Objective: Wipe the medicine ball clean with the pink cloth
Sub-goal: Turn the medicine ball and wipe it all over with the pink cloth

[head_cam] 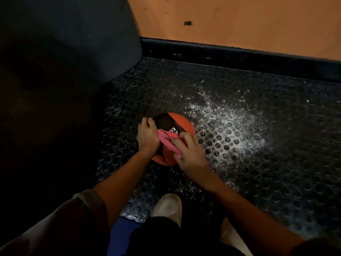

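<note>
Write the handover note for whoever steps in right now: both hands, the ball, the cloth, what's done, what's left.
Left hand: fingers curled over the far left side of the medicine ball, steadying it.
Right hand: holds the bunched pink cloth against the top of the ball, on its near side.
Ball: orange and black, sitting on the studded rubber mat, with white speckles on the mat to its right.
Done: wiping is under way. How much of the ball is clean cannot be told in this dim light.
Left: wipe the far side, then turn the ball for the underside.
</note>
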Available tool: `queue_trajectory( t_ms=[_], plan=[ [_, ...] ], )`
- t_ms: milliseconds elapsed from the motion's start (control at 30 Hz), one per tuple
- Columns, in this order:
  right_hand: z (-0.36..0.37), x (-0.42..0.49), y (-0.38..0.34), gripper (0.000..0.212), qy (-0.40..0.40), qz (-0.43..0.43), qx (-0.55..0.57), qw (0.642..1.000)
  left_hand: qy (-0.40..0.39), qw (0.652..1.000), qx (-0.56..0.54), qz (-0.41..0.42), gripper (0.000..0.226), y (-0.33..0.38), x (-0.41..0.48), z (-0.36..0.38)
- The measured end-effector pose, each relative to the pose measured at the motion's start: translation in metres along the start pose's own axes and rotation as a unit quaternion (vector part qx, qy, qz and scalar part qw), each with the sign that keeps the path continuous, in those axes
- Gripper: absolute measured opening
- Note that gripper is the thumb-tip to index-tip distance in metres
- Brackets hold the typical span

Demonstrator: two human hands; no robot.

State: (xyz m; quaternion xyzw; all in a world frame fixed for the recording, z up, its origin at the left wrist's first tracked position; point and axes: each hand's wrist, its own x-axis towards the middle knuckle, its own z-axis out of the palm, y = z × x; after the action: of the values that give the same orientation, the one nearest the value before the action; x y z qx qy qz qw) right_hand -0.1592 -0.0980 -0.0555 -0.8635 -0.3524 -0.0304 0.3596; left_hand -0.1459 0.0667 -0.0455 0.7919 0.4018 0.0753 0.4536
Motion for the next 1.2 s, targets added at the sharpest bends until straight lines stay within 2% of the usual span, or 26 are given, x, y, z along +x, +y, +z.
queue_trajectory(
  t_ms=[67, 167, 267, 333, 400, 467, 567, 633, 700, 767, 833, 900, 967, 1000, 1100, 1167, 1200],
  plan=[
    [0.002, -0.016, 0.016, 0.049, 0.006, 0.052, 0.03, 0.998, 0.008, 1.0, -0.021, -0.013, 0.035, -0.006, 0.0, -0.003],
    [-0.002, -0.034, 0.029, 0.032, -0.019, 0.125, 0.116, 0.985, -0.005, 0.999, -0.052, -0.009, 0.034, -0.016, -0.002, -0.008],
    [-0.015, -0.024, 0.016, 0.027, -0.027, 0.218, 0.248, 0.944, -0.011, 0.998, -0.015, 0.053, 0.032, -0.02, 0.001, -0.018],
    [-0.024, -0.011, 0.012, 0.027, 0.027, 0.26, 0.293, 0.92, -0.024, 0.99, -0.018, 0.139, 0.035, -0.012, -0.001, -0.022],
    [-0.033, 0.004, 0.016, 0.03, 0.102, 0.295, 0.307, 0.899, -0.076, 0.973, 0.018, 0.217, 0.042, -0.005, -0.003, -0.018],
    [-0.04, 0.018, 0.023, 0.029, 0.145, 0.314, 0.303, 0.888, -0.105, 0.962, 0.095, 0.233, 0.05, -0.004, -0.008, -0.008],
    [-0.034, 0.034, 0.019, 0.02, 0.097, 0.274, 0.243, 0.925, -0.077, 0.965, 0.143, 0.205, 0.054, -0.007, -0.011, -0.005],
    [-0.024, 0.037, 0.01, 0.031, 0.03, 0.201, 0.16, 0.966, -0.072, 0.968, 0.113, 0.214, 0.049, -0.009, -0.01, -0.008],
    [-0.011, 0.029, 0.015, 0.036, 0.004, 0.143, 0.118, 0.983, -0.076, 0.97, 0.071, 0.219, 0.043, -0.011, -0.012, -0.014],
    [-0.004, 0.012, 0.031, 0.031, 0.01, 0.217, 0.153, 0.964, -0.066, 0.976, 0.038, 0.206, 0.036, -0.014, -0.013, -0.019],
    [0.005, -0.003, 0.043, 0.019, -0.004, 0.305, 0.21, 0.929, -0.053, 0.983, 0.004, 0.176, 0.031, -0.021, -0.012, -0.024],
    [0.012, 0.0, 0.042, 0.014, -0.008, 0.341, 0.244, 0.908, -0.047, 0.985, -0.018, 0.165, 0.03, -0.024, -0.012, -0.026],
    [0.01, 0.019, 0.031, 0.012, 0.02, 0.344, 0.239, 0.908, -0.044, 0.985, -0.013, 0.166, 0.033, -0.027, -0.012, -0.027],
    [0.007, 0.029, 0.024, 0.012, 0.029, 0.324, 0.22, 0.92, -0.043, 0.985, -0.009, 0.166, 0.036, -0.028, -0.011, -0.026],
    [-0.004, 0.047, 0.005, 0.021, 0.02, 0.192, 0.165, 0.967, -0.033, 0.983, -0.008, 0.178, 0.04, -0.029, -0.011, -0.026],
    [-0.006, 0.047, 0.0, 0.025, -0.011, 0.118, 0.127, 0.985, -0.038, 0.978, -0.006, 0.204, 0.036, -0.026, -0.012, -0.025],
    [-0.005, 0.045, 0.002, 0.027, -0.015, 0.111, 0.119, 0.987, -0.043, 0.976, -0.004, 0.212, 0.035, -0.026, -0.012, -0.024]
  ],
)
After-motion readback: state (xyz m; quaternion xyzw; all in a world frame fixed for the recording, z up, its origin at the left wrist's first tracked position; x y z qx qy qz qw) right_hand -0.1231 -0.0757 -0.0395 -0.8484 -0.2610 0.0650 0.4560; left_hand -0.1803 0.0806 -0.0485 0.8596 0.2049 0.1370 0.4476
